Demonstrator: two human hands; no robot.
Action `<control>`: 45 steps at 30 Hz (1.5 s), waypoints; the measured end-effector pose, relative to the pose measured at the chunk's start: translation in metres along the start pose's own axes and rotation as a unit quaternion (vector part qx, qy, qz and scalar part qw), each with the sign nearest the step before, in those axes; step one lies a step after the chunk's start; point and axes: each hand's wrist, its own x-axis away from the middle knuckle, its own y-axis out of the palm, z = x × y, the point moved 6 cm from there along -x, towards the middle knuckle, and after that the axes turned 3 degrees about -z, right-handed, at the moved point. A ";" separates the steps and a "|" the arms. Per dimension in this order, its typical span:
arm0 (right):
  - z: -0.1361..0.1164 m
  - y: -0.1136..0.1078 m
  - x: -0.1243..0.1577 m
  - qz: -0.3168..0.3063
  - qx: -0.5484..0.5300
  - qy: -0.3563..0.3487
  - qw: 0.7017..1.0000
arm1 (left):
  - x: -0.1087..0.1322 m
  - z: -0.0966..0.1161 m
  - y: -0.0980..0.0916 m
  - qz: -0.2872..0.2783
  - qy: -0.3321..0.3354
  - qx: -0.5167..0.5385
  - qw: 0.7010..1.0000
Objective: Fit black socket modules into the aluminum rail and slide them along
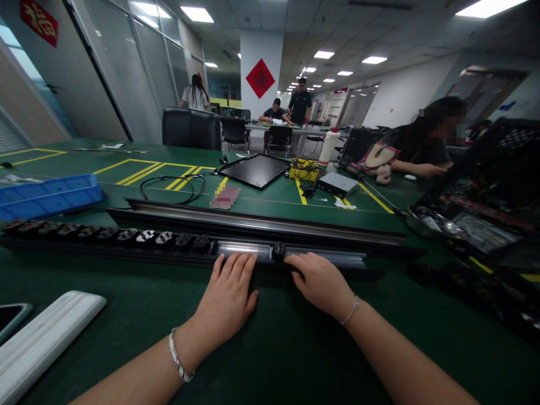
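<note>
A long black rail with a silvery channel lies crosswise before me, and several black socket-like modules sit in a row along its left part. My left hand lies open over the rail's near edge, fingertips at the bare channel and thumb apart. In the channel, between the two hands, stands a single small black module. The bent fingers of my right hand are closed at that module's right side; its far fingers are partly hidden. A second long black rail runs just behind.
Left are a blue bin and a white bar. Behind the rails lie a black panel, a coiled cable and a grey box. At right, a metal bowl stands near a seated person.
</note>
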 end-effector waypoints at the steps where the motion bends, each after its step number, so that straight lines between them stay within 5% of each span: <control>1: 0.001 0.000 0.000 -0.002 -0.004 -0.004 1.000 | 0.000 0.000 0.000 -0.001 0.000 0.001 1.000; 45: 0.009 0.005 0.003 0.015 -0.017 -0.026 0.999 | 0.001 -0.002 0.006 0.025 0.021 -0.029 0.999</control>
